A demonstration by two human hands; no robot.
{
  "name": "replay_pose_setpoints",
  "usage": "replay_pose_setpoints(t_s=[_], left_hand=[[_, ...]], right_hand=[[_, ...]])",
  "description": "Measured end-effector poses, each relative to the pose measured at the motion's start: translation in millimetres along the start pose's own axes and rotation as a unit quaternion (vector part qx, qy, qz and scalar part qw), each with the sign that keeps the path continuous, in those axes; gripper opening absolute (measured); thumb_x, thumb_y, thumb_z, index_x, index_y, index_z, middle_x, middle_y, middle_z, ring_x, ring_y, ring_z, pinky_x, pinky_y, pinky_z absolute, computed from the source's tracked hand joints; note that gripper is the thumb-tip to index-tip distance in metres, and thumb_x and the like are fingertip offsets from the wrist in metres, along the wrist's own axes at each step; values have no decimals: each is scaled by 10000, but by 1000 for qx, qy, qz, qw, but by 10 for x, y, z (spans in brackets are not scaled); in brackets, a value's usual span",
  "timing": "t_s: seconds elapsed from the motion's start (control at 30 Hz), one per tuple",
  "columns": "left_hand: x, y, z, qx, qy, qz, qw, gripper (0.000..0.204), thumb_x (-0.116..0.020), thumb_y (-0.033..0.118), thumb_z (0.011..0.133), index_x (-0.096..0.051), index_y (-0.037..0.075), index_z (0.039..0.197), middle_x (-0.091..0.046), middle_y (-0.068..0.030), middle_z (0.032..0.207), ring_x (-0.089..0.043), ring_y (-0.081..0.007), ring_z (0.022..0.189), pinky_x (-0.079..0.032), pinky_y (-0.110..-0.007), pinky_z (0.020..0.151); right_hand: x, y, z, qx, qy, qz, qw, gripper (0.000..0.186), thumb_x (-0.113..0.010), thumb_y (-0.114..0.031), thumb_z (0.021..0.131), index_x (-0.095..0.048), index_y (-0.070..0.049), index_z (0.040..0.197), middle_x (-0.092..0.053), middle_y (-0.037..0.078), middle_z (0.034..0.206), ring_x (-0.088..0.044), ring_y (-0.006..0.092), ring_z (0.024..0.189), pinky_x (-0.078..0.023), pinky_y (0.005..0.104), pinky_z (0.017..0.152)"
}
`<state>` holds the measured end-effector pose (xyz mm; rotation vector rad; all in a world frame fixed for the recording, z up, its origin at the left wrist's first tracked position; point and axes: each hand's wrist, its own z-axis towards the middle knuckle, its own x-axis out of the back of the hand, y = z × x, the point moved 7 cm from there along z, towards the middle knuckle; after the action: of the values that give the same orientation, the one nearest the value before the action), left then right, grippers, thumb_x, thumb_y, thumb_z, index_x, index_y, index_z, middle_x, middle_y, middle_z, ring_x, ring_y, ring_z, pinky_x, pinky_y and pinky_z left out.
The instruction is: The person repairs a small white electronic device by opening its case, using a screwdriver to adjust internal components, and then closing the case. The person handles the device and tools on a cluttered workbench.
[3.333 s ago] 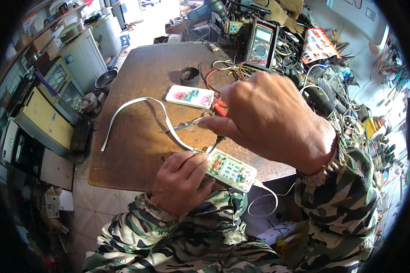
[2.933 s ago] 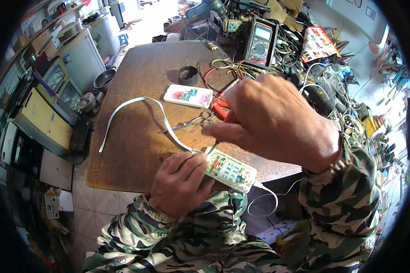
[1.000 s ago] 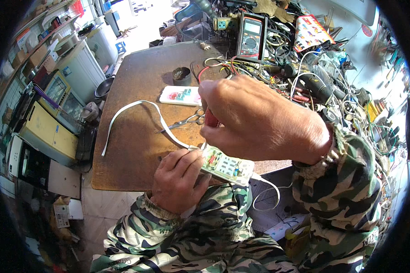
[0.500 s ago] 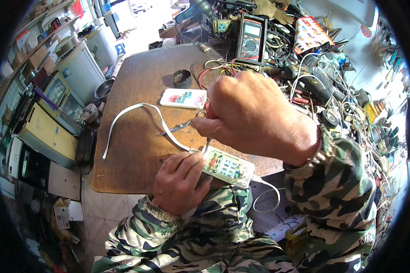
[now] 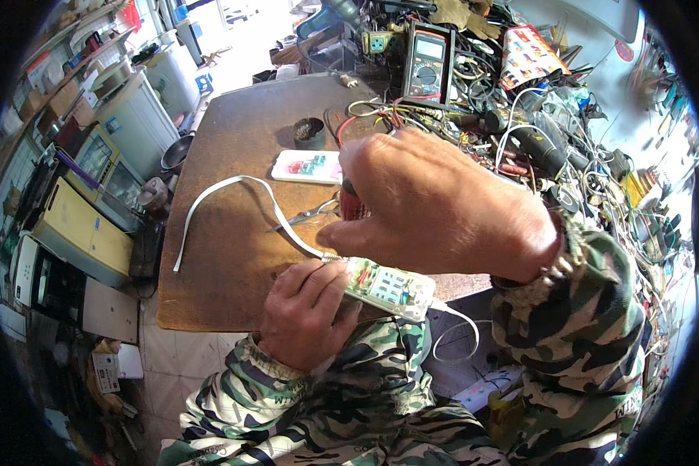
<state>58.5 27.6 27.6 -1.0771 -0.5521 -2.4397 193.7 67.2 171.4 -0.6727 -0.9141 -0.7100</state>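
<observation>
At the table's near edge, an opened white plastic case with a circuit board lies tilted. My left hand grips its left end, fingers closed around it beside the cord outlet. A flat white cord runs from that end across the table; a thinner white cable leaves the other end. Above the board, my right hand is closed around the red handle of a screwdriver, whose shaft and tip are hidden now. Scissors lie under the flat cord, and a white cover with coloured print rests behind.
A small dark round pot stands on the brown wooden table. Behind it, at the right, a multimeter leans with red and black leads. Tangled wires and tools crowd the right side. Cabinets line the left.
My right hand has turned and tilted over the board, baring more of the red handle and covering the shaft. The left hand and the case stay nearly in place.
</observation>
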Motion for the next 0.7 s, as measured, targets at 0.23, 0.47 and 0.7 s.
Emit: replay_pose_setpoints(t_s=[0.23, 0.47, 0.7], left_hand=[[-25, -4, 68, -16, -13, 4, 1000, 421, -840, 195, 787, -716, 10, 1145, -717, -126, 1205, -674, -327, 1138, -558, -473, 995], [-35, 49, 100, -30, -25, -33, 999, 414, -800, 118, 786, -679, -41, 1149, -716, -198, 1227, -671, -387, 1145, -544, -517, 1015], [-16, 24, -28, 29, -51, 4, 998, 472, -722, 96, 791, -649, -64, 1229, -667, -235, 1305, -625, -430, 1205, -498, -547, 1044]], right_hand=[[148, 87, -65, -125, -35, 2, 992, 248, -738, -213, 872, -685, 23, 816, -712, 173, 717, -739, 304, 669, -583, 420, 628], [1977, 180, -1447, -329, 228, -19, 916, 222, -781, -97, 852, -689, -19, 1038, -660, 25, 826, -570, 68, 650, -422, 214, 579], [2194, 0, -2843, -416, 264, -98, 865, 131, -747, -2, 842, -643, -28, 918, -602, -17, 817, -565, 76, 786, -471, 262, 730]])
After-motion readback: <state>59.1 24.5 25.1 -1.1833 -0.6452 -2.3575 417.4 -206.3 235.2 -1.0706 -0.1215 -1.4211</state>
